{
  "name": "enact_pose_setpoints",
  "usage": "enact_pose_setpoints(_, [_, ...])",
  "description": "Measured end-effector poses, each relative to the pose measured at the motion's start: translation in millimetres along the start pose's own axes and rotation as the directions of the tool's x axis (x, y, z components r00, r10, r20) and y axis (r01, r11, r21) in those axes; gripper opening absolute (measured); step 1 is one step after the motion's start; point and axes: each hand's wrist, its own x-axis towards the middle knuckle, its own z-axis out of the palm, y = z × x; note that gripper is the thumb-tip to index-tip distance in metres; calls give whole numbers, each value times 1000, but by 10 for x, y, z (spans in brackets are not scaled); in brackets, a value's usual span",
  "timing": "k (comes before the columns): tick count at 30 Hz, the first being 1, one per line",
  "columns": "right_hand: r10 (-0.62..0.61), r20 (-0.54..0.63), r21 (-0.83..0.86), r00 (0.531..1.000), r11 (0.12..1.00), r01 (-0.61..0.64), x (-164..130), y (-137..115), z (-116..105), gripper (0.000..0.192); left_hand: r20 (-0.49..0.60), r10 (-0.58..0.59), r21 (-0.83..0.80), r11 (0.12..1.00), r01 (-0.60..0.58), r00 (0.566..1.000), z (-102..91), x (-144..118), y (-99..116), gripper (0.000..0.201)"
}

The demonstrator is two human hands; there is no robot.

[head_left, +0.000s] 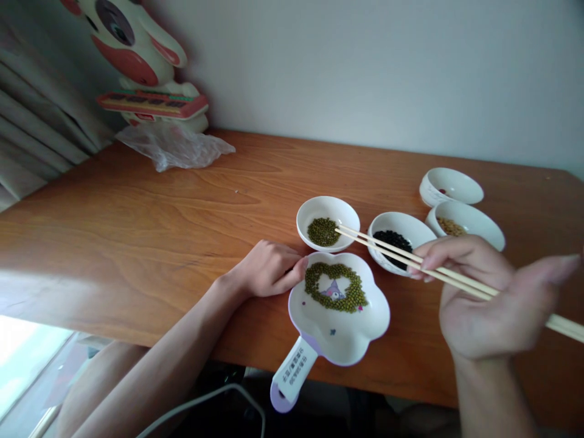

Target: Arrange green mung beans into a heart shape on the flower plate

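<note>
Our left hand [269, 267] rests curled, palm down; our right hand [483, 298] is raised, fingers pinched together.

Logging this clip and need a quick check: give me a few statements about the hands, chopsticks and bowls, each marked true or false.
1. The right hand holds chopsticks. True.
2. The chopstick tips are over the black beans. False: they reach the bowl of green beans.
3. The left hand touches the rim of the flower-shaped pan. True.
4. The green beans in the pan form a ring. True.
5. The pan's handle points toward the wall. False: it points toward the person, past the table edge.
</note>
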Motion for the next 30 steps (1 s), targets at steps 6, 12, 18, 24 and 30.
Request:
enact_pose_setpoints(6, [-11,71,-13,997,1000,12,-16,33,-62,74,3,6,-14,1000,-6,1000,1,1,-3,43])
enact_pose_setpoints(12, [3,240,-99,971,995,21,-293,204,-357,79,-8,28,-26,999,-28,1000,-15,8,1,43])
enact_pose_setpoints(18, [77,279,-97,957,994,-51,-430,231,-336,81,-2,13,-21,1000,-13,1000,-19,2,15,43])
enact_pose_setpoints(24, [141,274,-120,951,986,-112,-461,262,-294,86,6,9,-23,1000,-9,1000,-16,-1,5,41])
enact_pose_setpoints(30, [134,285,-125,949,987,-102,-494,288,-316,84,-1,18,-18,1000,-18,1000,-22,3,10,43])
